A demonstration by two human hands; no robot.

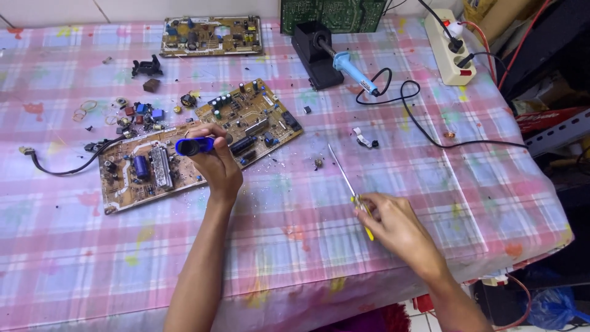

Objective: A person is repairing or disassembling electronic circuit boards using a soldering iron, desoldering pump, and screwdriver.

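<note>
My left hand (pixel 218 161) holds a blue cylindrical tool (pixel 194 146) just above a long brown circuit board (pixel 184 147) that lies slanted on the table. My right hand (pixel 393 224) rests near the table's front edge and grips the yellow handle of a thin screwdriver (pixel 344 175), whose metal shaft points away toward the back. Several small loose parts (pixel 138 114) lie beside the board's far left end.
The table wears a pink plaid cloth (pixel 307 246). A second circuit board (pixel 211 35) lies at the back. A blue-handled soldering iron (pixel 353 71) sits in a black stand (pixel 313 52), its black cord looping right. A white power strip (pixel 448 46) lies far right.
</note>
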